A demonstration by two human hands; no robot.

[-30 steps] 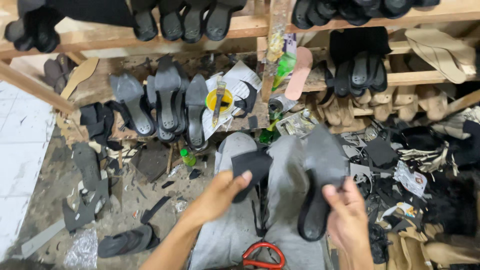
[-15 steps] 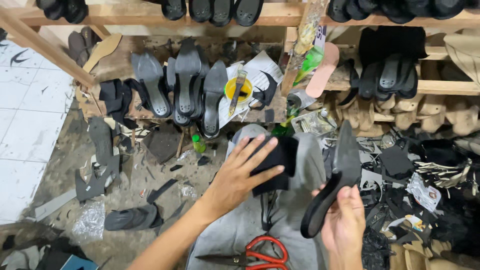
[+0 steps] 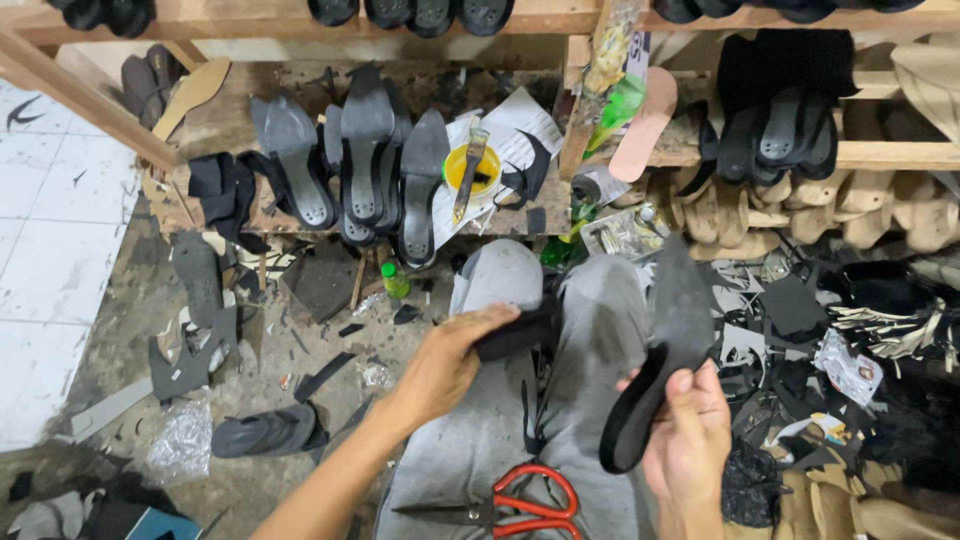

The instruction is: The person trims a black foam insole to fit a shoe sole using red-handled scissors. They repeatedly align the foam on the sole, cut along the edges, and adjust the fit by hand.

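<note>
The right hand (image 3: 690,440) holds one long black pointed shoe sole (image 3: 660,350) up over the person's grey-trousered lap (image 3: 590,330), with the fingers (image 3: 682,385) wrapped round its lower end. The left hand (image 3: 445,360) holds one small flat black piece of soft material (image 3: 515,335), pinched between thumb and fingers just above the left knee. The two things are near each other but not touching, so the piece does not look joined to the sole yet; that part seems still to come. On the lap lies one pair of red-handled scissors (image 3: 520,500), closed and not in use. In front, on the low wooden shelf (image 3: 250,215), about four more dark soles (image 3: 365,150) stand leaning in a row, so many look already cut. Beside them sits one round yellow tin with a brush (image 3: 470,165) across it, on white paper. One small green bottle (image 3: 395,282) stands on the dirty floor (image 3: 130,330), among many black scraps, too many to count. One pink sole shape (image 3: 645,125) leans on the shelf post.
</note>
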